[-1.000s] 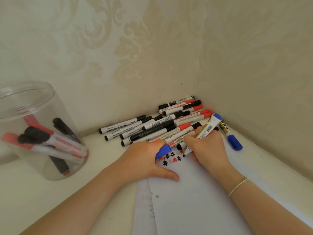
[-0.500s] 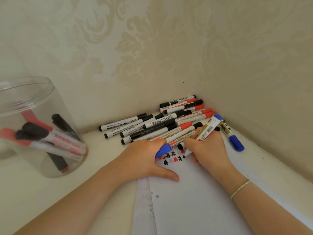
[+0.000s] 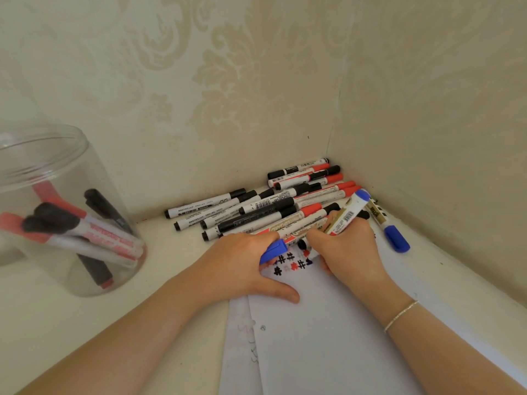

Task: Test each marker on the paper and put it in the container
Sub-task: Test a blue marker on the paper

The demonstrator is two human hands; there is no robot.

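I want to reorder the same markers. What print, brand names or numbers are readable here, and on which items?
Pile of markers: black print and barcodes on the barrels, too small to read.
Blue marker in the right hand: barcode and small print, unreadable.
Markers in the clear container: red lettering, blurred.
Paper: only "#"-like test marks in black, red and blue.
No brand can be read.
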